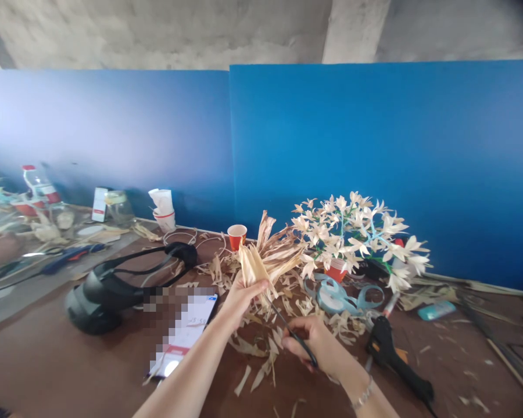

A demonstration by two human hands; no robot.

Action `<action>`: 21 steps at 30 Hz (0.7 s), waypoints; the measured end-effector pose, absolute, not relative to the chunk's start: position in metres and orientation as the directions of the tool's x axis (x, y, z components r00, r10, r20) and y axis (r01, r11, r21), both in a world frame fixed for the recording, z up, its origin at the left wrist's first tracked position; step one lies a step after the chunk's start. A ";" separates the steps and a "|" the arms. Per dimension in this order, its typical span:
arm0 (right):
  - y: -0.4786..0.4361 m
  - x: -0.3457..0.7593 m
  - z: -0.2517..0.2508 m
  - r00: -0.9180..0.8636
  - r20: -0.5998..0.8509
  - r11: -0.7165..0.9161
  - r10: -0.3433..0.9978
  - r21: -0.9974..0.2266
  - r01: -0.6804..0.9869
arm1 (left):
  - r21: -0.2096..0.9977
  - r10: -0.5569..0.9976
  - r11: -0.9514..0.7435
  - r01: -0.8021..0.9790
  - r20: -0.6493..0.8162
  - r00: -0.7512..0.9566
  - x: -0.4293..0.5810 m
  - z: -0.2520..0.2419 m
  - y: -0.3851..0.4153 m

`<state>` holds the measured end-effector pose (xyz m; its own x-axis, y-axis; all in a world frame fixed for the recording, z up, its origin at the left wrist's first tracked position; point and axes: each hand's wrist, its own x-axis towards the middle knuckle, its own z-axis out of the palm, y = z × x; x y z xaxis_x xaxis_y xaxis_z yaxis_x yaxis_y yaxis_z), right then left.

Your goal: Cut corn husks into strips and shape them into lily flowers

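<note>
A pale dried corn husk is pinched upright in my left hand near the middle of the table. Below and to the right, my right hand is wrapped round a thin dark tool, whose tip points up at the lower end of the husk. What kind of tool it is cannot be made out for certain. More dried husks lie just behind my left hand. Pale cut scraps are strewn under and around both hands.
White husk flowers stand at the back right, beside blue ribbon. A glue gun lies right. Left are a phone and black headset; an orange cup stands behind. Another person's hand is far left.
</note>
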<state>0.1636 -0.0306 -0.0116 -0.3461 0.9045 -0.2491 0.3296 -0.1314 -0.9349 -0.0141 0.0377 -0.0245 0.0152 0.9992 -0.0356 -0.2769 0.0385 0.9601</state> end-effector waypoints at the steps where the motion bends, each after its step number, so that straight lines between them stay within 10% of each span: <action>1: -0.030 0.163 -0.011 -0.337 -0.248 -0.134 0.908 -0.935 0.328 | 0.959 0.999 0.033 -0.283 -0.034 0.001 -0.013 -0.025 0.038; 21: -0.024 0.154 -0.030 -0.282 -0.170 -0.079 0.944 -0.948 0.307 | 0.862 0.985 -0.003 -0.507 -0.084 -0.149 0.006 -0.028 0.029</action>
